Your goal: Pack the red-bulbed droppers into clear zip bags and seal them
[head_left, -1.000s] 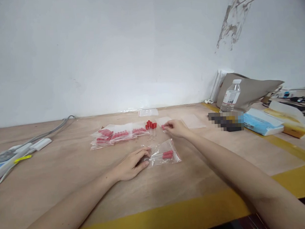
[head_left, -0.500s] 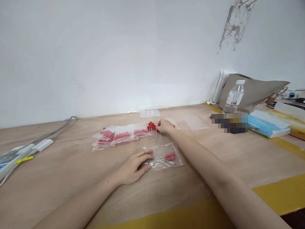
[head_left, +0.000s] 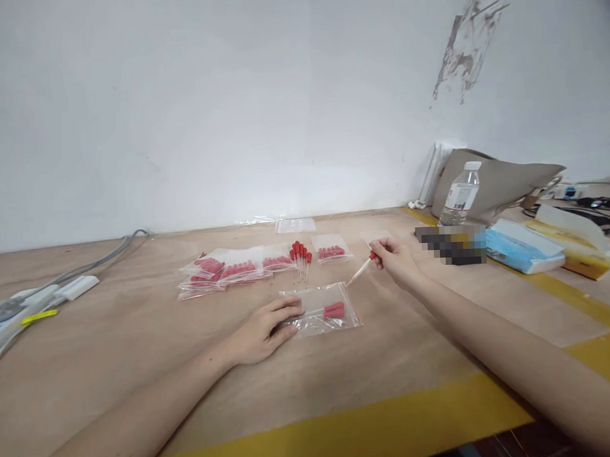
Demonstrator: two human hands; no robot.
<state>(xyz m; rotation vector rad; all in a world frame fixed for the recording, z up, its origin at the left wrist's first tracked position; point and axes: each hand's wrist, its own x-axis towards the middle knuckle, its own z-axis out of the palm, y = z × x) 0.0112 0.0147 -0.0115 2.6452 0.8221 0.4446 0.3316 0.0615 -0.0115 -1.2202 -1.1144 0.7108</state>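
- Yellow tape (head_left: pixel 342 424) lines the near edge of the desk (head_left: pixel 231 401).
- Left hand (head_left: pixel 262 331): grip slack, thumb parted, resting on the left end of a clear bag (head_left: pixel 313 297).
- Red-bulbed droppers (head_left: pixel 334 311) lie inside the clear bag.
- Right hand (head_left: pixel 395 260): grip pinching 1 dropper (head_left: pixel 359 272) by its red bulb, tip slanting toward the clear bag.
- Loose droppers (head_left: pixel 300 252) cluster between filled bags (head_left: pixel 242 255).

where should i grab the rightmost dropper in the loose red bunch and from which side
Probably by its red bulb, coming from the right: the bulb is wider than the thin stem pointing toward the person, and other bulbs crowd it on the left.
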